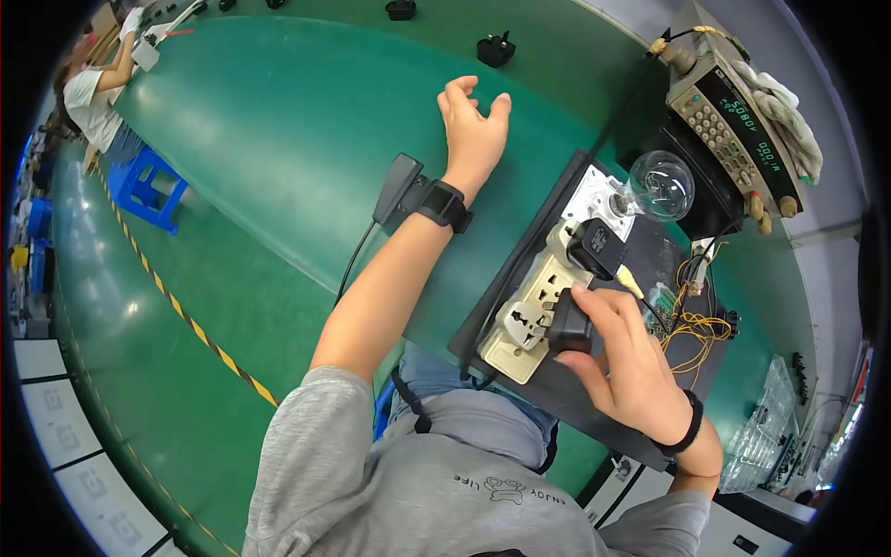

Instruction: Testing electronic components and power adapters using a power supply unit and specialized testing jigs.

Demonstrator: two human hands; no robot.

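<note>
My right hand [626, 357] grips a black plug-in power adapter [571, 323] between thumb and fingers, up against the cream power strip [509, 360]. Whether its pins are seated in a socket I cannot tell. Another black adapter [596, 249] sits at the strip's far end. Beside it, a clear glass bulb [661, 186] is fitted in a holder on a white plate [587, 197]. My left hand [475, 130] is over the green table, holding nothing, its fingers loosely curled and the thumb apart. Nearest beyond it lies a black plug adapter [497, 48].
A bench meter [738, 121] with a lit display stands at the right, gloves [780, 111] on top. Yellow wires [701, 334] and a small circuit board [663, 302] lie on the black board. A corded black adapter [399, 186] lies by my left wrist. A co-worker [97, 97] sits far left.
</note>
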